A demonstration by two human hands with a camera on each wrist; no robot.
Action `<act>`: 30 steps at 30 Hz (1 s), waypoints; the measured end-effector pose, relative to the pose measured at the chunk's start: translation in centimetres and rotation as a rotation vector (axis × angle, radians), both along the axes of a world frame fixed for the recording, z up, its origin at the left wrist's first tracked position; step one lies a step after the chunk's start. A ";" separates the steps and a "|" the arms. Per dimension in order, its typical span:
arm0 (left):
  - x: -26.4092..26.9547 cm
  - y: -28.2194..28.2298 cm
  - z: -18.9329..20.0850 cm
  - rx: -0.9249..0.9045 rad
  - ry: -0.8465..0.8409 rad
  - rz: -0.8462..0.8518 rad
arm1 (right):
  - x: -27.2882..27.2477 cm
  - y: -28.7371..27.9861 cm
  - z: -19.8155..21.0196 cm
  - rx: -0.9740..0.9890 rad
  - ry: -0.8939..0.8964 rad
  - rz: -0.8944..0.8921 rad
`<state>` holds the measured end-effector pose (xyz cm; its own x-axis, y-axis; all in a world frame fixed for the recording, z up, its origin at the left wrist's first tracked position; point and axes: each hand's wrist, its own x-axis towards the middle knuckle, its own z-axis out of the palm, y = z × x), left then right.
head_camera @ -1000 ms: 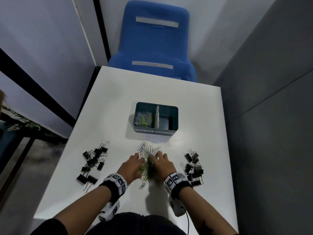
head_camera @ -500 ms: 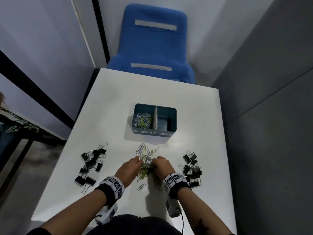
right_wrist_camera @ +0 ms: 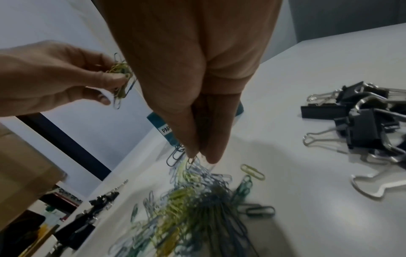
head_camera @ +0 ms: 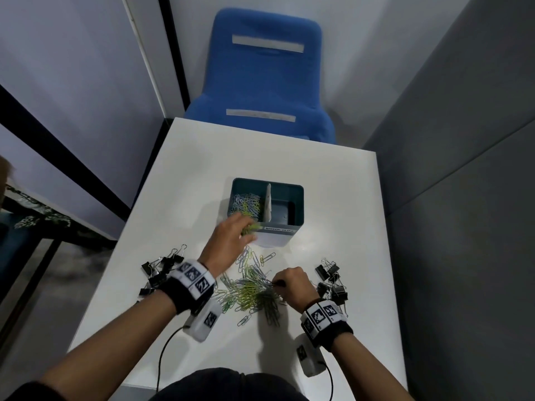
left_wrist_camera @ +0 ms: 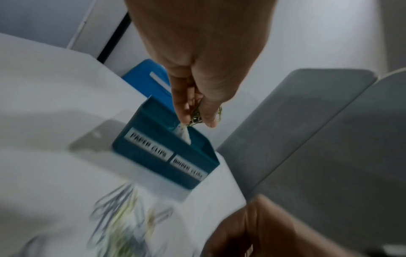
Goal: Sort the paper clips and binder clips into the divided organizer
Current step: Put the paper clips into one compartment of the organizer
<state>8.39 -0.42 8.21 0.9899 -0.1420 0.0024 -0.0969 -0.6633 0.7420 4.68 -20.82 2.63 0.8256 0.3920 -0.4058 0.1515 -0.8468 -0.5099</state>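
A teal divided organizer point(head_camera: 298, 204) stands mid-table, with paper clips in its left compartment and a bare right one. My left hand point(head_camera: 231, 237) hovers at its front left corner and pinches a bunch of green paper clips point(right_wrist_camera: 119, 74). The loose pile of coloured paper clips point(head_camera: 252, 290) lies in front of me. My right hand point(head_camera: 289, 285) hangs over the pile, fingertips point(right_wrist_camera: 197, 153) pinched on a few clips point(right_wrist_camera: 193, 163). Black binder clips lie in two heaps, one left point(head_camera: 162, 270) and one right point(head_camera: 331, 280).
The white table point(head_camera: 333, 180) is boxed in by grey partitions right and a wall left. A blue chair point(head_camera: 266, 76) stands behind its far edge. Labels on the organizer's front point(left_wrist_camera: 167, 153) read paper clips and binder clips.
My left hand has lifted off the pile with a bunch of paper clips and moved forward to the organizer's left front corner. My right hand stayed at the pile.
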 end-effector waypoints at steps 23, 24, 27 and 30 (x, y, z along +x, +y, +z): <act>-1.0 1.7 -9.5 0.469 0.444 -0.039 | 12.7 6.0 8.2 0.060 -0.282 -0.135; -1.3 1.5 -9.9 0.480 0.459 -0.049 | 11.9 5.6 7.5 0.054 -0.282 -0.130; -2.1 0.7 -10.9 0.506 0.519 -0.133 | 8.6 4.3 4.4 -0.018 -0.202 -0.077; -2.6 -0.4 -11.5 0.582 0.483 -0.278 | 5.4 2.5 1.1 -0.148 -0.051 -0.019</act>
